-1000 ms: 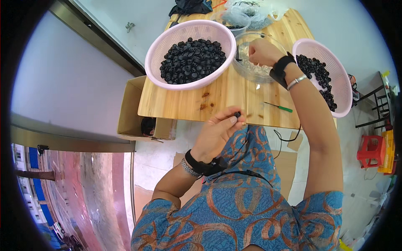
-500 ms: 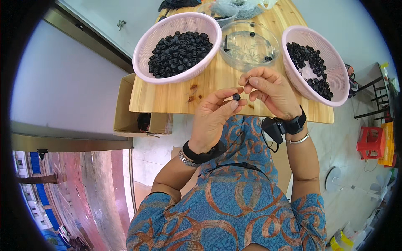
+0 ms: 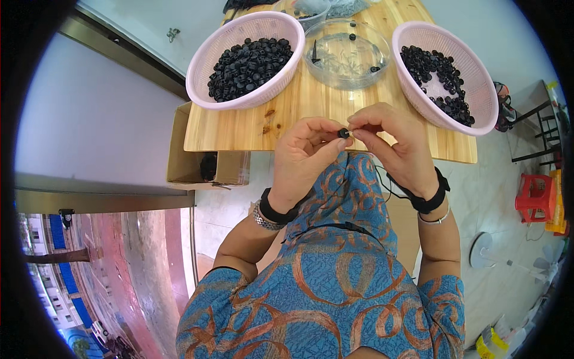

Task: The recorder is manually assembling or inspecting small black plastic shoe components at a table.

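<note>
At the far left, below the table's edge, an open cardboard box (image 3: 206, 161) is seen on the floor, tucked against the underside of the wooden table (image 3: 287, 116). On the left part of the tabletop a pink perforated basket (image 3: 206, 57) is set, heaped with small black parts. The left hand (image 3: 305, 155) is raised in front of the table's near edge, its fingers curled and its thumb and forefinger pinched on a small black ring-shaped part (image 3: 343, 133), which is held in the air between both hands, just above the patterned blue clothing and clear of the tabletop. A black band and a metal bracelet are worn on the left wrist. Farther back, at the middle of the table, a clear shallow dish (image 3: 347, 57) is placed between the two baskets, with a few black pieces lying in it. The right hand (image 3: 397, 143) is brought up against the left, its fingertips closed on the same black part from the other side, so that the two hands touch at the part. A black band and a thin bangle are seen on the right wrist. On the right part of the table a second pink basket (image 3: 478, 90) is set, holding fewer black parts, gathered along its far and right side. On the floor at the far right a red stool (image 3: 535, 197) is visible.
</note>
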Demonstrator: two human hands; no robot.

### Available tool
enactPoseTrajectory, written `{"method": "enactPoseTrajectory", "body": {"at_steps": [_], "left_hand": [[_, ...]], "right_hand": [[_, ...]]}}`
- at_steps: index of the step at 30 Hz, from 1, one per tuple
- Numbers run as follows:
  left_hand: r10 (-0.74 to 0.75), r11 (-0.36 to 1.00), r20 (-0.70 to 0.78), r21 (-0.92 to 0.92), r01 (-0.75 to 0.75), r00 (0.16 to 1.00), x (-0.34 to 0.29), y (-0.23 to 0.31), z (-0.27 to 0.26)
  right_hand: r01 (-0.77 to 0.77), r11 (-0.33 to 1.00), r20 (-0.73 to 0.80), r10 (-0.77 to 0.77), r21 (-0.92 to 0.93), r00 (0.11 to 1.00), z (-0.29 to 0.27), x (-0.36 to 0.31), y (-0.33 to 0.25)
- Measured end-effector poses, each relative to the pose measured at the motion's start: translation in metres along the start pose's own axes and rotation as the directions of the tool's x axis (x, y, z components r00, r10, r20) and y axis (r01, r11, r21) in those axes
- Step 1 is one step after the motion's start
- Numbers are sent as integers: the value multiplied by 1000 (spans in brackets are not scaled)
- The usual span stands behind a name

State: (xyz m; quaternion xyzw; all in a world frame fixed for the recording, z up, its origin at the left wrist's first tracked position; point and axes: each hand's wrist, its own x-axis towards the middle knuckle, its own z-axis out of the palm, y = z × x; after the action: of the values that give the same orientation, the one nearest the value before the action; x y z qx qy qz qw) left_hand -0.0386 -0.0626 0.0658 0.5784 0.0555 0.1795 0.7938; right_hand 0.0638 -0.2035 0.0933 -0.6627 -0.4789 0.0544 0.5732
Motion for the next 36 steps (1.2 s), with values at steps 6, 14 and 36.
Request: {"method": "enactPoseTrajectory", "body": {"at_steps": [6,14,36], "left_hand": [[24,999,69,41,-27,997,-3,-1,7],[-39,999,110,40,34,993,-1,0,12],[-414,804,187,-383,455,891,12,-19,30]], "right_hand": [[219,909,53,-214,-354,975,-10,-4,-8],[215,875,100,-190,-434,977,-12,-9,-14],[-94,811,-162,0,-577,987,-133,-20,-18]]}}
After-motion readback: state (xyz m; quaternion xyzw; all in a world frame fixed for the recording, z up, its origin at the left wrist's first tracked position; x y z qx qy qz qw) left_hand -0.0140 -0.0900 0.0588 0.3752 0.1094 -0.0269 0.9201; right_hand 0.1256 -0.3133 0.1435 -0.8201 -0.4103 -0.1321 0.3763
